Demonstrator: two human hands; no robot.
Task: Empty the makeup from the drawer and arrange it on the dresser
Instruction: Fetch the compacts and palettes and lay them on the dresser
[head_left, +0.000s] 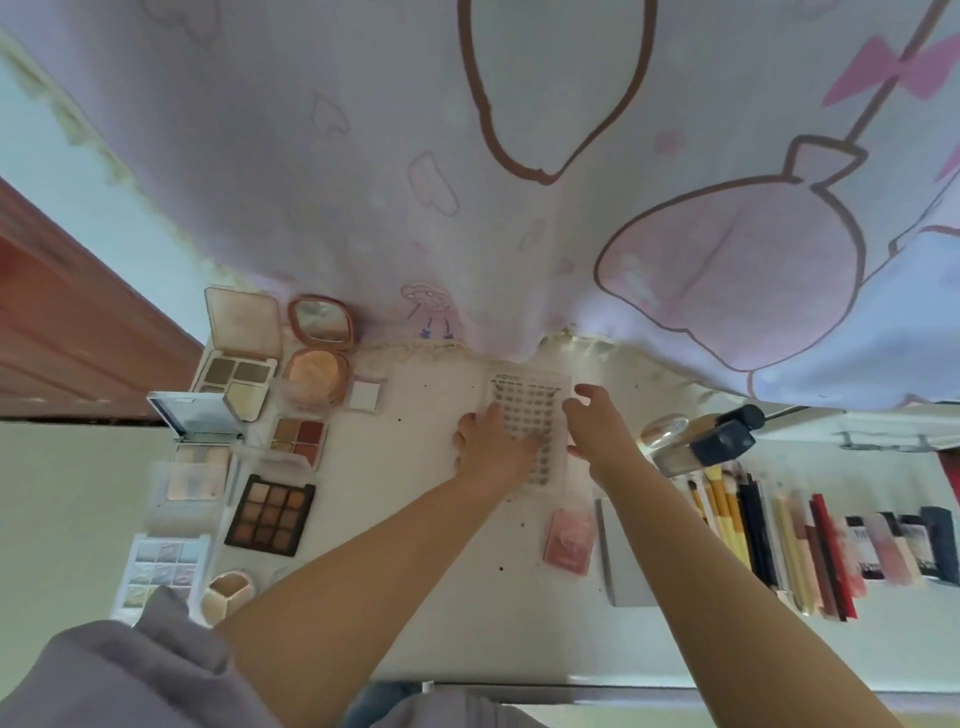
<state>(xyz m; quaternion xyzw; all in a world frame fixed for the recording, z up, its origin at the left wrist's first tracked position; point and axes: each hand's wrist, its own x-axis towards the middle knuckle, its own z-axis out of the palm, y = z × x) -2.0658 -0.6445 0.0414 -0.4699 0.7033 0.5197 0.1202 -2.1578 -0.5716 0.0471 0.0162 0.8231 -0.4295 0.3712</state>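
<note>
- Head view: both arms reach forward over the white worktop (447, 597); a clear lash tray (530, 410), with rows of small dark clusters, lies flat at mid-worktop near the back edge, just below the hanging printed cloth (363, 182).
- Left hand (493, 447): fingers straight and spread, pressing flat on the tray's left half.
- Right hand (597, 426): at the tray's right edge, fingers loosely curved and apart; whether they touch the tray cannot be told.
- Open palettes and compacts sit in a column at left, among them a nine-pan palette (270, 514); brushes and pencils (769, 545) lie in a row at right; a pink compact (569, 538) lies just in front of the tray.
- Handling judgement: tray looks thin, light, stiff plastic, smooth and likely to skid. Lash clusters probably delicate; avoid pressing on them.
- Best hold: pinch the bare side edges, keep it level, or slide it with flat fingers.
</note>
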